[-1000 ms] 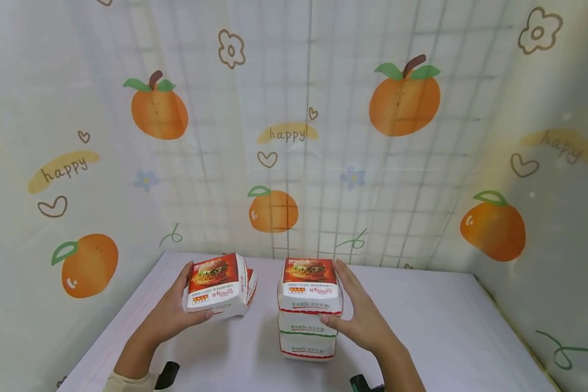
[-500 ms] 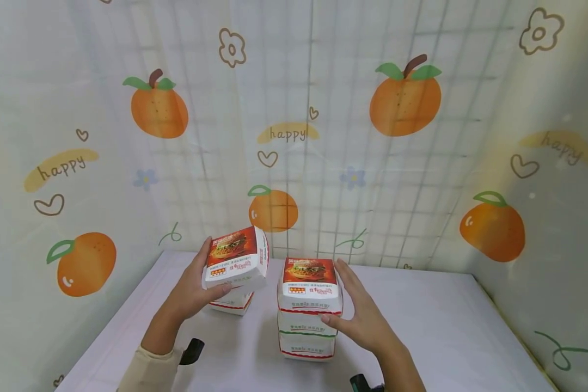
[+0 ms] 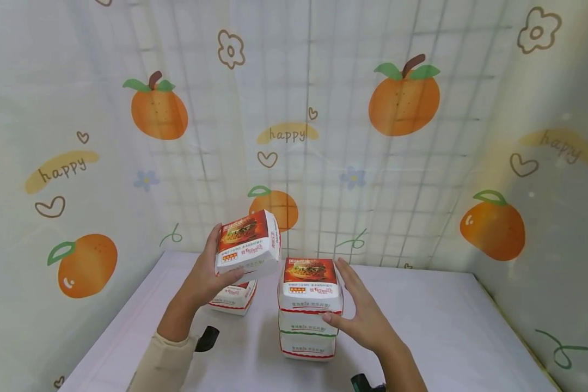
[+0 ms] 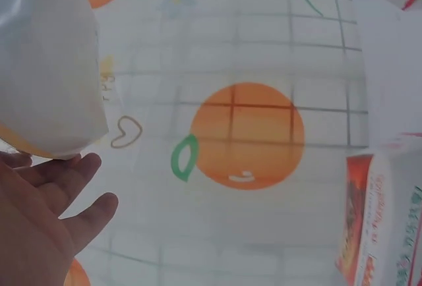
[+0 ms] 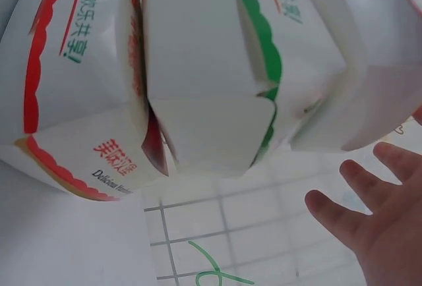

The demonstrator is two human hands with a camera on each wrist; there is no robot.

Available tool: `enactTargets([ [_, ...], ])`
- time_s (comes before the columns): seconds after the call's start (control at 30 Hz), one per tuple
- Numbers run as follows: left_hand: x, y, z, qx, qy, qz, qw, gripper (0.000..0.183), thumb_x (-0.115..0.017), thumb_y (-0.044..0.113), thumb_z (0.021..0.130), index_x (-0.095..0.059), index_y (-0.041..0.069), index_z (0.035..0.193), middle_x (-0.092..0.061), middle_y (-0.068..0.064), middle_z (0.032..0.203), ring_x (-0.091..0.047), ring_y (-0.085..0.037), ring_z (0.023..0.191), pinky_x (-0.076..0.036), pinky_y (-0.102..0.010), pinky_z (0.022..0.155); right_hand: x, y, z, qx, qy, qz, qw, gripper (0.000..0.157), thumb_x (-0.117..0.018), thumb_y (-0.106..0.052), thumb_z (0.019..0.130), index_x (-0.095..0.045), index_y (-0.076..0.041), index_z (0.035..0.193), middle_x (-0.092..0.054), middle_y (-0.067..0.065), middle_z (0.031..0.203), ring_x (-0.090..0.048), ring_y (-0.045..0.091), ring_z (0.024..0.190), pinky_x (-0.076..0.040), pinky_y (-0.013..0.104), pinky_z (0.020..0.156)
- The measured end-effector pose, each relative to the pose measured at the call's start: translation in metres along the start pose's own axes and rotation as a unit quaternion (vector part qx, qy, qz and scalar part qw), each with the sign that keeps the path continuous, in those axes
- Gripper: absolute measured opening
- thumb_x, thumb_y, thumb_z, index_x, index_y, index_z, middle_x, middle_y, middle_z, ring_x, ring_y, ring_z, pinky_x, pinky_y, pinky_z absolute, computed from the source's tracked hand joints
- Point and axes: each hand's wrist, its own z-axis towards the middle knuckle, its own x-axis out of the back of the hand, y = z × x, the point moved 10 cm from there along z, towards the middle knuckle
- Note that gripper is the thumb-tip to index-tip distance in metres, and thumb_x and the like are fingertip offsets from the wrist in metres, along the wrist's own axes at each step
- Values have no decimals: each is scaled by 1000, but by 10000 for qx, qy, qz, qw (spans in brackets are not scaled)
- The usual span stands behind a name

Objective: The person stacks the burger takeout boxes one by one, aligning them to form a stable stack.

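My left hand (image 3: 203, 277) grips a white and red burger box (image 3: 249, 245) by its left side, thumb along the front, and holds it tilted above the table. In the left wrist view fingertips touch the lower edge of this box (image 4: 49, 68). Three burger boxes stand stacked at the centre: a red-trimmed top box (image 3: 311, 286), a green-trimmed middle box (image 3: 306, 324) and a red-trimmed bottom box (image 3: 307, 346). My right hand (image 3: 365, 318) is at the stack's right side, fingers straight beside the top box, thumb in front. Whether it touches the stack is unclear.
Another burger box (image 3: 235, 300) sits on the table left of the stack, partly hidden by my left hand. The pale table (image 3: 431, 326) extends to the right. Behind it hangs a curtain (image 3: 343, 207) printed with oranges, over a wire grid.
My left hand has lifted its box up and to the right, off the left-hand box, which now shows beneath it. The right hand and the stack have stayed in place.
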Motion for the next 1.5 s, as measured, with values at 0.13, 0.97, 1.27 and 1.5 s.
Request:
enactTargets([
  [0.13,-4,8,5,-53,-15,-157,9999,110,-80,48,74,-3,42,153,-41,0,141,-51,-26,115,-54,-47,84,1,-2,1,70,8,87,9999,100,-78,-45,78,-15,-41,155,-15,-5,161,-24,32,142,-31,71,97],
  [0.97,-65,56,25,-834,-537,-959,9904,106,-79,40,78,-3,46,152,-43,7,135,-54,-17,113,-49,-42,91,4,-7,0,23,195,373,9991,98,-78,-40,79,-15,-43,154,-19,-9,159,-39,36,134,-37,66,97],
  [1.27,-82,66,27,-1021,-608,-630,9909,105,-78,44,77,-5,44,152,-42,7,134,-55,-15,110,-50,-40,89,7,-15,1,166,292,414,9986,98,-77,-37,79,-16,-38,156,-26,-4,157,-40,35,133,-37,66,97],
  [1.5,-90,68,25,-906,-591,-3,9941,107,-75,56,75,-4,41,154,-34,7,141,-48,-16,114,-49,-42,90,12,-18,-1,272,412,336,9982,103,-77,-34,79,-10,-36,157,-24,2,159,-42,42,131,-34,70,96],
])
